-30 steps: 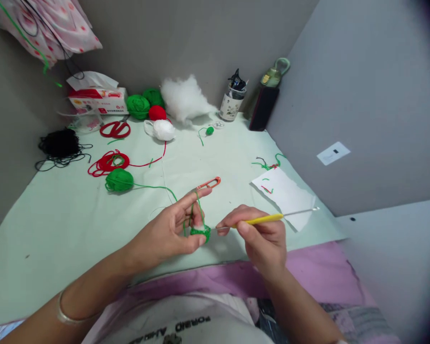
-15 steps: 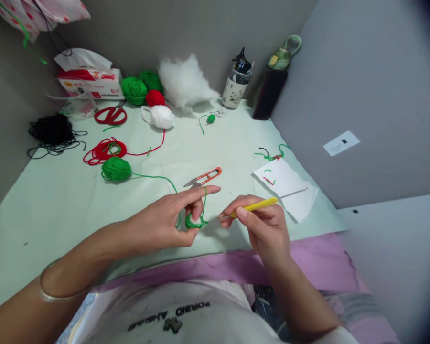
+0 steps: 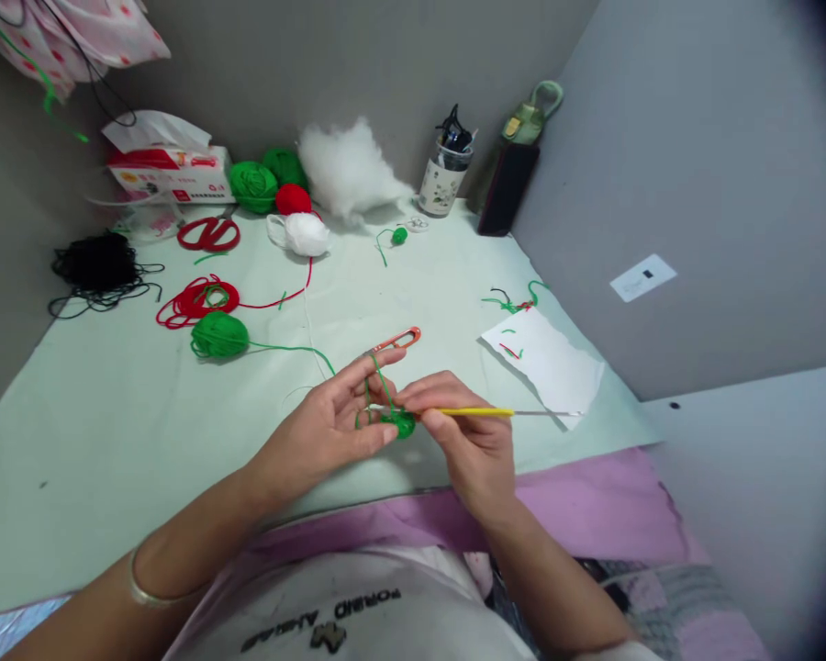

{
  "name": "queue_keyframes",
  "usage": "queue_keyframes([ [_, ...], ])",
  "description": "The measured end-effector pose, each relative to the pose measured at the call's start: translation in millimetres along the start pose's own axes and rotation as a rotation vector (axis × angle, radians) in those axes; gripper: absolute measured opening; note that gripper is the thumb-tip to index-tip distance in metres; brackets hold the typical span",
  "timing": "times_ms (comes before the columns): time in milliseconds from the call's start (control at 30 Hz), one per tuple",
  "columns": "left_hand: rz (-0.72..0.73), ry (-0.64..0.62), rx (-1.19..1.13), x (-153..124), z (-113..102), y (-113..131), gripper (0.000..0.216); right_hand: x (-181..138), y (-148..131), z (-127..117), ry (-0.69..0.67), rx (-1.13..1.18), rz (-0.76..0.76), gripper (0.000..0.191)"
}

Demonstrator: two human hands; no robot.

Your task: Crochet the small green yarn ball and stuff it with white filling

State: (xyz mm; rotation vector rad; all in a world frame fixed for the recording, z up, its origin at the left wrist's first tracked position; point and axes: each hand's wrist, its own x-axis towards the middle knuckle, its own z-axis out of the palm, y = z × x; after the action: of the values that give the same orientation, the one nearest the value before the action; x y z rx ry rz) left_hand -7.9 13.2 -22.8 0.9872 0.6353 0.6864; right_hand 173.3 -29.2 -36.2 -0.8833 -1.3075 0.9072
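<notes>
A small green crochet piece is pinched at the fingertips of my left hand. Green yarn runs over its raised index finger and down to the piece. My right hand grips a crochet hook by its yellow handle, held nearly level. The hook's left end reaches over the green piece, among the yarn strands; whether it passes through a stitch I cannot tell. The yarn leads back to a green yarn ball on the table. Orange thread snips lie just beyond my left index finger, partly hidden by it.
Red-handled scissors, black yarn and a red yarn coil lie at left. White stuffing, a pen cup and a dark phone stand along the back. Torn white paper lies at right.
My right hand has moved left to meet my left hand, and the hook now lies across the green piece. My left hand has turned, tilting the piece.
</notes>
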Motion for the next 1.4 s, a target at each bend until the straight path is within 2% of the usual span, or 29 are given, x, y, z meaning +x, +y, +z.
queue_keyframes([
  [133, 0.052, 0.115, -0.044, 2.5, 4.0, -6.6, 0.061, 2.7, 8.6, 6.5, 0.088, 0.074, 0.063, 0.014],
  [300, 0.225, 0.38, 0.137, 2.7, 5.6, -15.0, 0.059, 3.8, 13.6, 12.4, 0.164, 0.245, 0.149, 0.014],
  [367, 0.281, 0.419, 0.203, 0.5, 6.2, -17.4, 0.061, 3.8, 12.9, 15.6, 0.189, 0.26, 0.143, 0.014],
  [567, 0.263, 0.323, 0.174, -3.6, 10.9, -13.3, 0.07, 6.1, 7.8, 21.3, 0.19, 0.181, 0.06, 0.015],
  [733, 0.253, 0.319, 0.14, -3.8, 16.4, -5.6, 0.081, 5.5, 3.0, 21.0, 0.17, 0.079, -0.078, 0.016],
  [900, 0.201, 0.316, 0.125, -7.0, 17.7, -4.2, 0.082, 6.3, 1.7, 17.9, 0.176, -0.003, -0.127, 0.017],
  [1133, 0.097, 0.17, -0.028, -5.7, 9.8, -0.3, 0.079, 13.5, 4.0, 13.5, 0.125, -0.008, -0.135, 0.016],
  [1267, 0.04, 0.015, -0.131, -2.5, -2.7, 7.5, 0.09, 12.3, -2.8, 7.0, -0.008, -0.007, -0.124, 0.017],
  [1400, 0.007, -0.032, -0.16, -2.3, -3.4, 10.6, 0.093, 8.5, -7.1, 2.5, -0.053, -0.113, -0.171, 0.029],
])
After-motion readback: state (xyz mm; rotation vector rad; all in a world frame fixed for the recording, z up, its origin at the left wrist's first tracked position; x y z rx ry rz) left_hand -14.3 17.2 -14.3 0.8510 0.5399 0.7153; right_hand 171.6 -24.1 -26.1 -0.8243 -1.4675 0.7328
